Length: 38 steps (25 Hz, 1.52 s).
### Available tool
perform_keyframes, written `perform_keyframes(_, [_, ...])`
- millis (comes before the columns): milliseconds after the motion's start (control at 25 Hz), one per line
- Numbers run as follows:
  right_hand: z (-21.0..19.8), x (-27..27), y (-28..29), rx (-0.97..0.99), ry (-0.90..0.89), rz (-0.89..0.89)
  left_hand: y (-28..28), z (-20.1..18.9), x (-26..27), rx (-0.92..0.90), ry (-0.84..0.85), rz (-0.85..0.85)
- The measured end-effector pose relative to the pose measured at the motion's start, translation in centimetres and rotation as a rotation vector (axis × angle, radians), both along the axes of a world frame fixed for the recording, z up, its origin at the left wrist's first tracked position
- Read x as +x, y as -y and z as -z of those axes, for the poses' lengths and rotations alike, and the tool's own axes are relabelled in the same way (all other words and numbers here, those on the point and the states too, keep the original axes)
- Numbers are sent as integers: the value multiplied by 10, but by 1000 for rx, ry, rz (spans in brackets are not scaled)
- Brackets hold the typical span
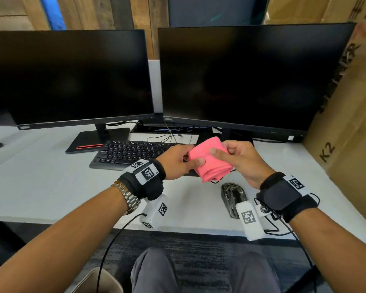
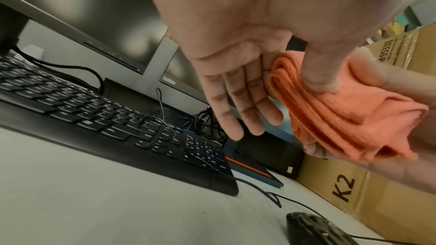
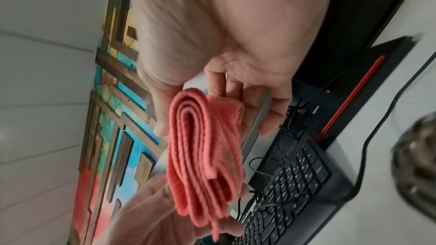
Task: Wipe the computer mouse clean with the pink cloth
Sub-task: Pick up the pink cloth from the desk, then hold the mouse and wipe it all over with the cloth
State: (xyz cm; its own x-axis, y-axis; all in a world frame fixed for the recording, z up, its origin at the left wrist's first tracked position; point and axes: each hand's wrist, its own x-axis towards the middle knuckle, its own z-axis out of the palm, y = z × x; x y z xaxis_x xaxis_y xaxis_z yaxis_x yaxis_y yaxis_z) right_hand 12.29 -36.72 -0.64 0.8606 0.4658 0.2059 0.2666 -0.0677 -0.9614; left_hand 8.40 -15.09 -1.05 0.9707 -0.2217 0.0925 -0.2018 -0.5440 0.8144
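A folded pink cloth (image 1: 211, 163) is held up in the air over the white desk (image 1: 51, 182), just in front of the keyboard. My left hand (image 1: 191, 156) pinches its left edge, the thumb (image 2: 318, 77) pressing on the cloth (image 2: 342, 118) while the other fingers stay straight. On the right side, my right hand (image 1: 222, 151) grips the cloth (image 3: 207, 156) between thumb and fingers. The dark computer mouse (image 1: 232, 193) lies on the desk below the cloth, untouched and partly hidden by my right wrist camera. Its front end shows in the left wrist view (image 2: 316, 230).
A black keyboard (image 1: 131, 153) lies behind the hands. Two dark monitors (image 1: 72, 77) (image 1: 251, 77) stand at the back with loose cables between their stands. A cardboard box (image 1: 347, 123) walls off the desk's right side. The mouse cable (image 2: 271, 193) runs to the keyboard's right.
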Motion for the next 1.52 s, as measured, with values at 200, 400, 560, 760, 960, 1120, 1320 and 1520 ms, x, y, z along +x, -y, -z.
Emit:
perform_keyframes(200, [6,13,36,-33,-3,38,31,5,19,95,6,18])
perform_keyframes(400, [9,10,63,-30,23,72,58,8,27,233,88,74])
perform_keyframes(560, [2,11,79,-62,90,40,80,10,32,273,129,75])
perform_keyframes(760, [-3,21,104,-271,195,164,91,11,27,530,-13,101])
perform_keyframes(960, [14,32,112,-491,283,280,95,22,18,669,-152,143])
perform_keyframes(1120, [26,39,105,-617,360,215,97,31,9,706,-163,153])
perform_keyframes(1320, [39,49,100,-718,333,184,92,33,0,713,-75,204])
perform_keyframes(1520, [12,47,109,-720,413,275,93,27,17,889,70,399])
